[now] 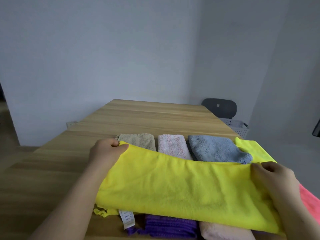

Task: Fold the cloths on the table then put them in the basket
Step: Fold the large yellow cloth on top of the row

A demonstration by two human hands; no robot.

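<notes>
Nearest edge of the table (52, 179): a folded purple cloth (166, 227) w/ a pale pink cloth (223, 231) just right of it, touching. Both are partly under the big yellow cloth (181, 186). A white care label (127, 219) hangs off the yellow one's near left corner, over the purple one. At the right edge of the frame a coral cloth (310, 200) pokes out from behind the right forearm.

The yellow cloth is spread across the middle, w/ 1 hand on each far corner. Left hand (105, 153) pinches the far left corner, thumb on top, fingers curled under. Right hand (273, 177) grips the far right edge, fingers curled over the fabric. A bit more yellow sticks out past the right hand, so it looks doubled over there.

Just beyond it, 3 folded cloths in a row, left to right: beige cloth (138, 142), pink-white cloth (173, 145), blue cloth (216, 149). Their near ends are hidden behind the yellow edge.

Further back it's bare wood. Off the far right corner, lower than the tabletop, is a white perforated basket (237, 126), w/ a dark chair (219, 108) behind it. Can't tell what the basket sits on. Grey wall (121, 49) at the back.
</notes>
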